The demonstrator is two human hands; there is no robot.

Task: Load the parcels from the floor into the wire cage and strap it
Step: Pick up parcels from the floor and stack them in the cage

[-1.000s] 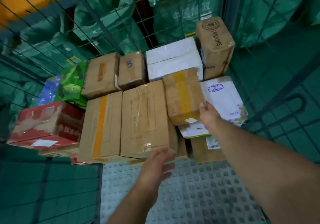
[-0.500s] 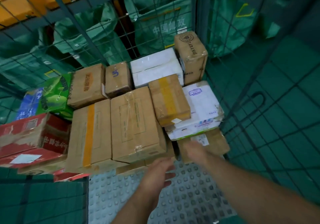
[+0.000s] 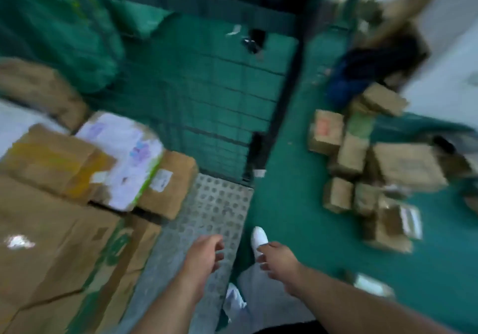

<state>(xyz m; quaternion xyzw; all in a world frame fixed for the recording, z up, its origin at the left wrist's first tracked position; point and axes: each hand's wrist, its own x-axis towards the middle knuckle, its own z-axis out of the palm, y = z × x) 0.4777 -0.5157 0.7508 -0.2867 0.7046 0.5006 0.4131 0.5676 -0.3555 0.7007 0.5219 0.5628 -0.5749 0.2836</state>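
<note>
The picture is blurred by motion. Brown cardboard parcels [image 3: 51, 230] and a white parcel [image 3: 124, 157] lie stacked in the wire cage at the left, on its studded grey floor plate [image 3: 212, 209]. The cage's green wire side [image 3: 227, 106] stands behind them. A heap of several brown parcels [image 3: 375, 178] lies on the green floor at the right. My left hand [image 3: 204, 256] hangs over the plate's edge, fingers loosely curled, holding nothing. My right hand [image 3: 276, 256] is beside it, also empty, above my white shoe [image 3: 258, 238].
Green mail sacks [image 3: 64, 38] bulge behind the cage at the upper left. A dark blue bundle [image 3: 362, 75] and more boxes sit at the upper right near a pale wall. A small flat packet [image 3: 372, 284] lies on the green floor at the lower right.
The view has swung right, away from the cage's stack toward the floor heap. My right hand has left the parcels and dropped back next to my left hand; both are empty.
</note>
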